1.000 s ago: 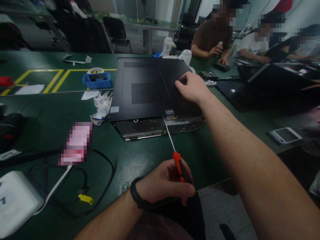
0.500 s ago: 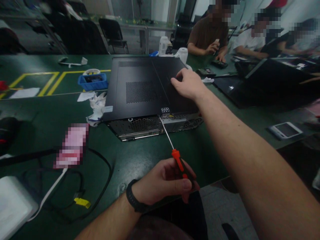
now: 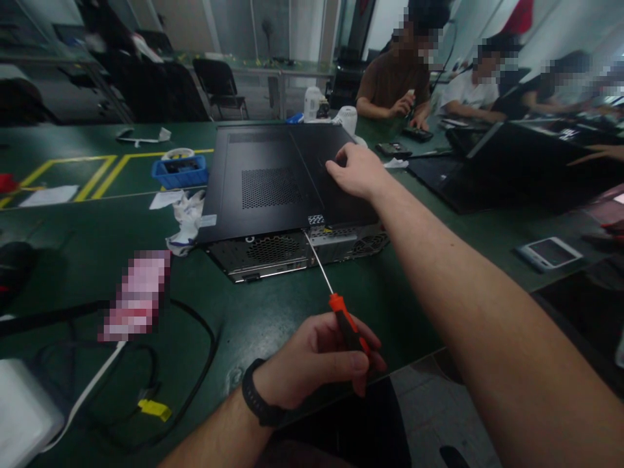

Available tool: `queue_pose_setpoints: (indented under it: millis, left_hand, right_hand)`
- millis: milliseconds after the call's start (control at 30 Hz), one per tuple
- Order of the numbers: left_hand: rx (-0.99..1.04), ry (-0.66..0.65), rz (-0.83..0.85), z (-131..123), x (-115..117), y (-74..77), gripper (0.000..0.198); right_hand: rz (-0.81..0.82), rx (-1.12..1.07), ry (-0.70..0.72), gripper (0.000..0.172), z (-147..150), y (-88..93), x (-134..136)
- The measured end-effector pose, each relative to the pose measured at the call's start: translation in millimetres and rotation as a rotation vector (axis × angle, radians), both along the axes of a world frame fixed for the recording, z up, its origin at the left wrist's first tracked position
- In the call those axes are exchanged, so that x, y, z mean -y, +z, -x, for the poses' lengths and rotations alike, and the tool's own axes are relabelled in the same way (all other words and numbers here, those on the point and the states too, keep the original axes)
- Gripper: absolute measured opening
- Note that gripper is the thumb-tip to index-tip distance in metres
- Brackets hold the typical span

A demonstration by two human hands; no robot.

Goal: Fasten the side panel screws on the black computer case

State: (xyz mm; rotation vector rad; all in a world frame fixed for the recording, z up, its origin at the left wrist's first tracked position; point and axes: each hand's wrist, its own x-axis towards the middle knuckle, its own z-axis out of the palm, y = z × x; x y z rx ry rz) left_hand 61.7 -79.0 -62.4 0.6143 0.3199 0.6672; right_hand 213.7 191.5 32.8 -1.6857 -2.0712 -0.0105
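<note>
A black desktop computer case (image 3: pixel 266 221) lies on its side on the green table, its metal back panel facing me. My left hand (image 3: pixel 322 357), with a dark band on the wrist, is closed around the red and black handle of a screwdriver (image 3: pixel 344 318). The screwdriver's thin shaft slants up and away, its tip at the top edge of the back panel near a patterned sticker (image 3: pixel 316 220); whether it sits in a screw is too small to tell. On the right part of the case's top panel rests my right hand (image 3: pixel 359 170), thumb apart from the fingers, holding nothing.
Left of the case are a blue bin (image 3: pixel 179 171), a crumpled white glove (image 3: pixel 188 221) and a blurred pink device (image 3: pixel 136 292) on a white cable. Black cables (image 3: pixel 212 325) lie at front left. A phone (image 3: pixel 550 252) and a dark panel (image 3: pixel 517 162) are right. Several people sit beyond.
The screwdriver handle has turned a little in my left hand, showing a different side. My right hand stays on the case. The whole view has shifted slightly.
</note>
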Motion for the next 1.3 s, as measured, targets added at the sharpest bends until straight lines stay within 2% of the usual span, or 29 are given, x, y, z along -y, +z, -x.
queue_pose_setpoints:
  millis: [300, 1000, 1300]
  left_hand:
    - [-0.077, 0.011, -0.041, -1.3, -0.7, -0.7, 0.043]
    - [-0.002, 0.014, -0.033, -1.5, -0.2, -1.6, 0.038]
    - [-0.014, 0.023, -0.078, -3.2, -0.5, -2.6, 0.043]
  right_hand:
    - [-0.015, -0.011, 0.005, 0.039, -0.8, -1.3, -2.6]
    - [-0.01, -0.003, 0.005, 0.039, -1.0, -0.1, -0.9]
    - [0.002, -0.009, 0.008, 0.037, -0.8, 1.4, 2.0]
